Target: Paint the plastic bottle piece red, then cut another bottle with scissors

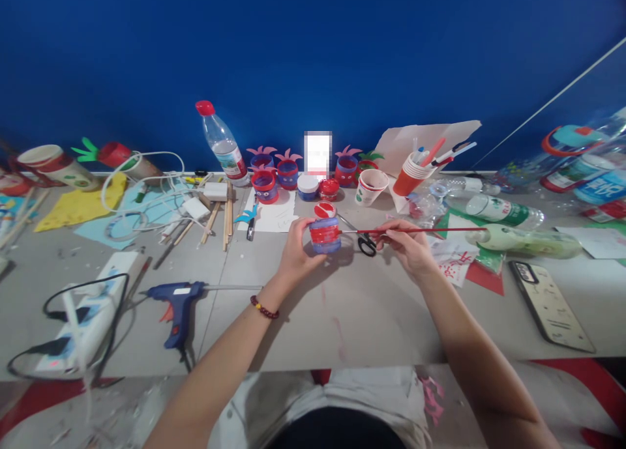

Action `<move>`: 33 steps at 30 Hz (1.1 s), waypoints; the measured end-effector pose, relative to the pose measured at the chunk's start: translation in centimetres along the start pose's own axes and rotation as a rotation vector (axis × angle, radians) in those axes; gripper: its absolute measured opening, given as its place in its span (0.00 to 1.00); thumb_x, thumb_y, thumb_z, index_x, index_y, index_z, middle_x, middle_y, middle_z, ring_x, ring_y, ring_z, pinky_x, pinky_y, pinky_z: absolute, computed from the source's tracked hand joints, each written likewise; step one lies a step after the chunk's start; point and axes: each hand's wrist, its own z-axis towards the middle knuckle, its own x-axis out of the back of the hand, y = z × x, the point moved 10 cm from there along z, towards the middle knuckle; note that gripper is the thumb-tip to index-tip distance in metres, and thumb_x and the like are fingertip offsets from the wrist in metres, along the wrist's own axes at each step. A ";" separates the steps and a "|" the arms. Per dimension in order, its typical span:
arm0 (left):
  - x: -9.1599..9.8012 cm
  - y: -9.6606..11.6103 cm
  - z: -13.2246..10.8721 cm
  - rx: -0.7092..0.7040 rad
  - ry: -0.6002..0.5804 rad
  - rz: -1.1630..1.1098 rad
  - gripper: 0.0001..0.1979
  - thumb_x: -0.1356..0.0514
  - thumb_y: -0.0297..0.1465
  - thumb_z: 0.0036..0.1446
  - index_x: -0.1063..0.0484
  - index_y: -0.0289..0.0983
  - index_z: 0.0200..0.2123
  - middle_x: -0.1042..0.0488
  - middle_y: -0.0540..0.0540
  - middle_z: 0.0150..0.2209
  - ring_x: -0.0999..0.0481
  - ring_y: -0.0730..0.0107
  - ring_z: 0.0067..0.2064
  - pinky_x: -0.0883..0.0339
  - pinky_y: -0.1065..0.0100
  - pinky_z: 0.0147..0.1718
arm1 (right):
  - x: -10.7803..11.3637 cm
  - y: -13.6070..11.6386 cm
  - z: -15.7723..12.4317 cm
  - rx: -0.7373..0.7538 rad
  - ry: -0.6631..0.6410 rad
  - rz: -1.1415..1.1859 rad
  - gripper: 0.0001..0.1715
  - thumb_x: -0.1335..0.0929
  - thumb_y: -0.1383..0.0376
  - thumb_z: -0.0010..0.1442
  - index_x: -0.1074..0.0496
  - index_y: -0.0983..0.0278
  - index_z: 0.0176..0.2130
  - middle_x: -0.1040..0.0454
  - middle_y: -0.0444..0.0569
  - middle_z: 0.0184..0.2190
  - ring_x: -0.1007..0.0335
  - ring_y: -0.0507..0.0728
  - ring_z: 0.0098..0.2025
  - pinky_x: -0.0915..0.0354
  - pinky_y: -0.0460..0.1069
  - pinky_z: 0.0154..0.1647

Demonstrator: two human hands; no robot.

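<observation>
My left hand [295, 252] is closed around a small cylinder [325, 234] painted in blue and red bands, held on its side above the table. In my right hand [407, 244] is a long thin paintbrush [425, 230] with a red handle, pinched between the fingers. The brush's tip meets the cylinder's right side, at the red band. Just behind the cylinder lies an open jar lid with red paint [325, 209]. Black-handled scissors [366, 244] rest on the table between my hands.
Behind stand several painted cups [265, 186] with paper leaves, paint jars [308, 186], a paper cup [370, 187] and a pen cup [411, 176]. To the left are a bottle [223, 149], a glue gun [178, 302] and a power strip [95, 312]. A phone [551, 305] lies right.
</observation>
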 end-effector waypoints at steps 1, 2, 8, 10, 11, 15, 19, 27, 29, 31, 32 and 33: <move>0.0 0.0 0.0 -0.002 -0.001 0.002 0.35 0.32 0.27 0.45 0.40 0.42 0.56 0.33 0.42 0.53 0.30 0.55 0.58 0.32 0.50 0.57 | 0.2 0.0 0.0 0.000 0.011 0.001 0.08 0.26 0.59 0.53 0.22 0.60 0.31 0.18 0.48 0.28 0.23 0.56 0.28 0.28 0.49 0.26; 0.0 0.0 0.0 -0.002 -0.002 0.006 0.35 0.32 0.27 0.45 0.40 0.42 0.56 0.33 0.41 0.53 0.30 0.55 0.58 0.32 0.50 0.57 | 0.3 0.0 0.1 0.001 0.022 0.003 0.07 0.26 0.59 0.52 0.22 0.60 0.30 0.18 0.48 0.28 0.23 0.56 0.29 0.28 0.49 0.26; 0.1 0.2 0.1 -0.009 0.010 0.023 0.34 0.32 0.28 0.46 0.40 0.42 0.56 0.33 0.42 0.53 0.30 0.55 0.57 0.32 0.51 0.56 | 1.6 0.1 0.3 0.032 0.076 0.014 0.03 0.28 0.64 0.51 0.22 0.60 0.29 0.20 0.47 0.26 0.24 0.56 0.28 0.28 0.50 0.26; 0.2 0.7 0.2 -0.033 0.018 0.050 0.33 0.32 0.28 0.46 0.40 0.42 0.56 0.33 0.42 0.52 0.30 0.56 0.56 0.31 0.51 0.55 | 1.9 0.1 0.3 0.051 0.092 0.026 0.02 0.29 0.65 0.51 0.23 0.60 0.29 0.20 0.46 0.26 0.24 0.56 0.28 0.29 0.50 0.26; 0.2 0.9 0.3 -0.044 0.019 0.073 0.33 0.32 0.28 0.46 0.39 0.42 0.55 0.32 0.42 0.51 0.29 0.56 0.55 0.30 0.52 0.54 | 1.9 0.1 0.3 0.055 0.094 0.029 0.03 0.29 0.65 0.51 0.23 0.60 0.29 0.20 0.46 0.25 0.24 0.56 0.28 0.29 0.50 0.26; 0.1 1.3 0.3 -0.065 0.009 0.187 0.32 0.32 0.27 0.46 0.39 0.41 0.55 0.32 0.43 0.50 0.29 0.56 0.54 0.30 0.52 0.53 | 0.9 0.5 -0.2 0.032 0.059 0.009 0.04 0.29 0.63 0.53 0.22 0.60 0.31 0.20 0.47 0.27 0.23 0.56 0.29 0.29 0.50 0.27; -0.1 1.4 0.1 -0.078 -0.007 0.246 0.31 0.32 0.27 0.47 0.38 0.41 0.55 0.33 0.42 0.51 0.29 0.57 0.54 0.31 0.54 0.54 | -0.6 1.1 -0.6 -0.004 -0.009 -0.028 0.07 0.28 0.59 0.55 0.22 0.60 0.32 0.18 0.48 0.29 0.24 0.57 0.28 0.28 0.51 0.27; -0.1 1.0 0.1 -0.044 -0.018 0.254 0.33 0.33 0.26 0.44 0.38 0.41 0.54 0.33 0.42 0.51 0.30 0.55 0.55 0.31 0.53 0.54 | -0.9 0.9 -0.4 -0.013 -0.021 -0.036 0.08 0.26 0.58 0.53 0.22 0.60 0.32 0.19 0.47 0.28 0.25 0.55 0.26 0.28 0.50 0.27; 0.2 0.9 0.1 -0.036 0.012 0.236 0.32 0.33 0.26 0.44 0.38 0.41 0.54 0.32 0.42 0.50 0.29 0.56 0.54 0.31 0.53 0.53 | -0.5 0.7 -0.2 -0.004 0.000 -0.046 0.08 0.26 0.58 0.53 0.22 0.60 0.32 0.19 0.47 0.27 0.25 0.55 0.26 0.28 0.50 0.26; 0.5 0.9 0.2 -0.034 0.043 0.216 0.32 0.33 0.26 0.43 0.37 0.40 0.53 0.32 0.43 0.50 0.29 0.56 0.53 0.30 0.53 0.52 | 0.1 0.5 0.0 0.004 0.026 -0.064 0.07 0.27 0.59 0.53 0.22 0.60 0.31 0.19 0.47 0.27 0.25 0.55 0.25 0.28 0.50 0.26; 0.6 0.9 0.2 -0.035 0.054 0.208 0.32 0.33 0.26 0.43 0.37 0.40 0.53 0.32 0.43 0.49 0.28 0.56 0.52 0.30 0.53 0.52 | 0.3 0.4 0.1 0.008 0.038 -0.069 0.07 0.27 0.59 0.52 0.22 0.60 0.31 0.19 0.47 0.26 0.26 0.55 0.25 0.29 0.50 0.25; 0.7 1.0 0.2 -0.037 0.065 0.201 0.31 0.33 0.26 0.43 0.37 0.41 0.53 0.31 0.43 0.49 0.28 0.56 0.52 0.30 0.53 0.52 | 0.6 0.3 0.2 0.013 0.051 -0.072 0.06 0.27 0.60 0.52 0.22 0.61 0.30 0.19 0.46 0.26 0.26 0.54 0.25 0.29 0.50 0.25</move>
